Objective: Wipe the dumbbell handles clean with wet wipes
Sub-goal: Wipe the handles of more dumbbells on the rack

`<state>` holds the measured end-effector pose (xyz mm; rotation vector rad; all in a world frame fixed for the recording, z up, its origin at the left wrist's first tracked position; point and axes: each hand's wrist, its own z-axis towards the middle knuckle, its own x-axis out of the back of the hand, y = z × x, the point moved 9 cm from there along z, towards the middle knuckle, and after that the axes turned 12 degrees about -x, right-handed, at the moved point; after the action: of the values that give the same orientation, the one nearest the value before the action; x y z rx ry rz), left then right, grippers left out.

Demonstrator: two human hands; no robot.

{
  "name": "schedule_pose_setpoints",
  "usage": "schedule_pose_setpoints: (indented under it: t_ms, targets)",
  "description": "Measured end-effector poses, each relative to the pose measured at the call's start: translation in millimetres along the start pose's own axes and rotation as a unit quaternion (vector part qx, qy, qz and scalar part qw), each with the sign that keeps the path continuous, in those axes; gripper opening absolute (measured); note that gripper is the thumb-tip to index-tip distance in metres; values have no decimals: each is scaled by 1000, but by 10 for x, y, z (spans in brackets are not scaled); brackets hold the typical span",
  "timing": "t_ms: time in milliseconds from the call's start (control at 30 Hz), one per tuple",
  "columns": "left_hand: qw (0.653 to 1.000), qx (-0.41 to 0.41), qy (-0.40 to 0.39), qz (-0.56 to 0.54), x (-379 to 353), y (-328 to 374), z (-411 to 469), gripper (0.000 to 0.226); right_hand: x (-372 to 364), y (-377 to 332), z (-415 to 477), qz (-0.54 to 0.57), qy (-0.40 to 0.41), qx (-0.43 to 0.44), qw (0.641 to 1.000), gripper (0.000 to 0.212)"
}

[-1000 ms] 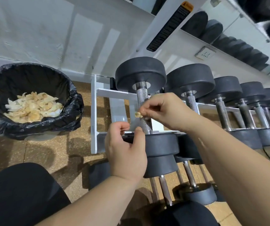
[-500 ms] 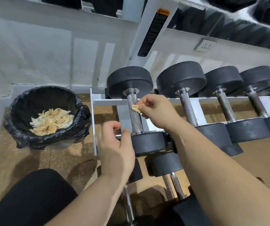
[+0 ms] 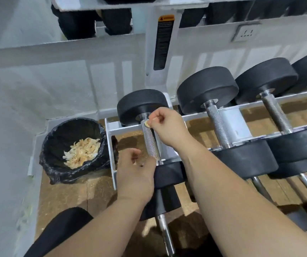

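The right hand [image 3: 167, 130] pinches a small yellowed wipe [image 3: 146, 124] against the top of the knurled handle [image 3: 150, 143] of the leftmost dumbbell [image 3: 169, 175], which lies on the white rack [image 3: 111, 130]. The left hand [image 3: 136, 173] sits by the handle's near end with its fingers loosely curled; I cannot tell whether it grips anything. A lined bin [image 3: 56, 164] stands to the left.

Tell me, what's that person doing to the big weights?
A person is cleaning weights kept on a rack. The right hand pinches a small yellowish wipe against the top of the leftmost dumbbell, on its handle. The left hand rests loosely by that dumbbell's near weight. A black-lined bin beside the rack holds a heap of used wipes.
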<state>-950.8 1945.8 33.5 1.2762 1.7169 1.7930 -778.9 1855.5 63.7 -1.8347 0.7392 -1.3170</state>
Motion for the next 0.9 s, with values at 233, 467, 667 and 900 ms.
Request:
schedule_pose_setpoints:
  t_ms: [233,467,667,900]
  targets:
    - [999,7,12,-34,-6,22,-1,24,54,351,-126,-2,-11,-63,998,8]
    - [1000,-3,10,-24,-2,24,0,24,38,249,-86,38,-30,-49,998,14]
    - [999,-10,15,-31,15,30,7,21,5,409,-144,137,-49,-98,985,11]
    - [999,-18,17,-35,25,40,6,20,22,215,-39,136,-34,-52,989,9]
